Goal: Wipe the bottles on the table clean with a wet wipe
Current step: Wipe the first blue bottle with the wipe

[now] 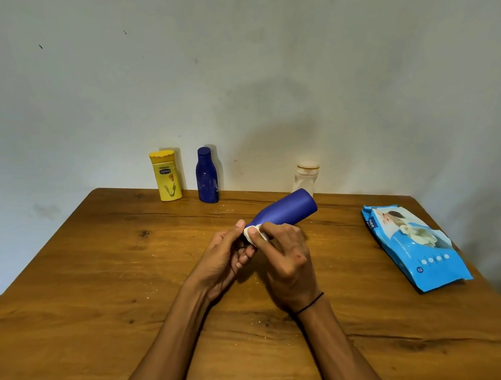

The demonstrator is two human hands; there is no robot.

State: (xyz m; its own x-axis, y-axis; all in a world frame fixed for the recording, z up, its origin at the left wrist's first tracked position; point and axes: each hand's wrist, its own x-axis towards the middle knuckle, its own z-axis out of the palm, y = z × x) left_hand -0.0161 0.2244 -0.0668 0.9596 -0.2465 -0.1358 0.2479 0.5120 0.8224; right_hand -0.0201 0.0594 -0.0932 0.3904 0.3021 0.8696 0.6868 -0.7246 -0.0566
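Note:
A dark blue bottle (pixel 287 209) is held tilted above the middle of the table, its base pointing up and to the right. My left hand (pixel 223 259) grips its lower, neck end. My right hand (pixel 285 258) presses a small white wet wipe (pixel 254 232) against the bottle near the neck. Along the far edge stand a yellow bottle (pixel 166 176), a second dark blue bottle (pixel 206 175) and a white bottle (pixel 305 177), which is partly hidden behind the held one.
A blue wet-wipe pack (pixel 414 242) lies on the right side of the wooden table (pixel 101 294). A pale wall rises directly behind the far edge. Small crumbs speckle the tabletop.

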